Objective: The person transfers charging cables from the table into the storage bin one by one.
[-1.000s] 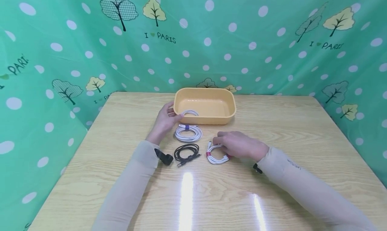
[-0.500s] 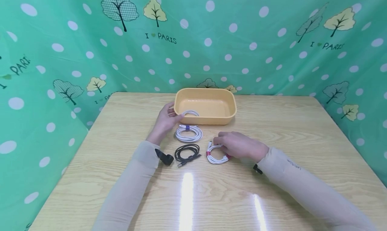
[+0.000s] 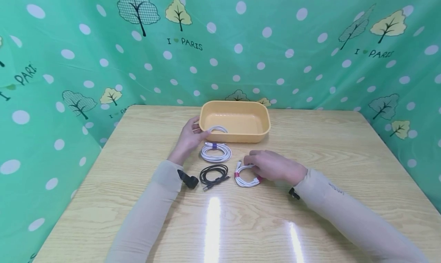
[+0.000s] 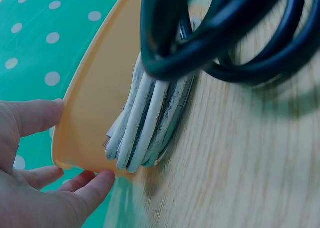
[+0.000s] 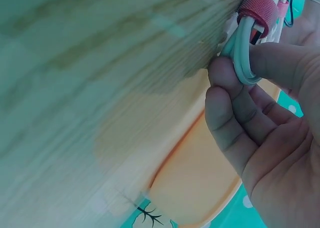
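My left hand (image 3: 189, 139) holds the left end of a pale orange plastic bin (image 3: 237, 138), thumb at its near corner and fingers along the outer end wall. One coiled white cable (image 3: 218, 128) lies inside it, partly hidden by the front wall. My right hand (image 3: 273, 165) pinches a coiled white charging cable (image 3: 246, 184) with red ties between thumb and index finger. In the right wrist view, that coil's looped end (image 5: 242, 58) shows between the fingertips, close to the table surface.
In front of the bin lies a coiled white cable (image 3: 216, 160) with a purple tie. Nearer sits a coiled black USB cable (image 3: 202, 173), left of the red-tied one. The wooden table (image 3: 330, 148) ends at a green patterned curtain (image 3: 237, 69).
Both hands keep their places and hold. The head view has shifted very slightly; the bin and the cables have not visibly moved.
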Demonstrator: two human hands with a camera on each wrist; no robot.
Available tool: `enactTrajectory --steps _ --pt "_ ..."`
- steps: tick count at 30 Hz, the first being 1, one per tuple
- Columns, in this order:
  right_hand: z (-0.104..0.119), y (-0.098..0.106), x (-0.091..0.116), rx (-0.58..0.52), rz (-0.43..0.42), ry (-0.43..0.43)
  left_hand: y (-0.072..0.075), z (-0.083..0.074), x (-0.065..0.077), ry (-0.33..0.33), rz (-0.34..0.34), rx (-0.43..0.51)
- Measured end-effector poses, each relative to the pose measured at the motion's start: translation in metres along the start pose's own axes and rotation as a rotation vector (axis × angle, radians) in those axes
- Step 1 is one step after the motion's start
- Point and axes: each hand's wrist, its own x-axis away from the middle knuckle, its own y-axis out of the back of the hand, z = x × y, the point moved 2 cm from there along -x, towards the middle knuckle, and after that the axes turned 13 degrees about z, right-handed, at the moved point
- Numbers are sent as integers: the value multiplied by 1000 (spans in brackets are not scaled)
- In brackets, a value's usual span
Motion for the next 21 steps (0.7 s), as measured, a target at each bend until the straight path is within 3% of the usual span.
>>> enactTrajectory --steps 8,21 --pt "0 -1 -3 -2 12 -72 0 1 -1 2 -1 -2" --pt "4 -1 -7 29 -1 -67 0 0 1 -11 1 3"
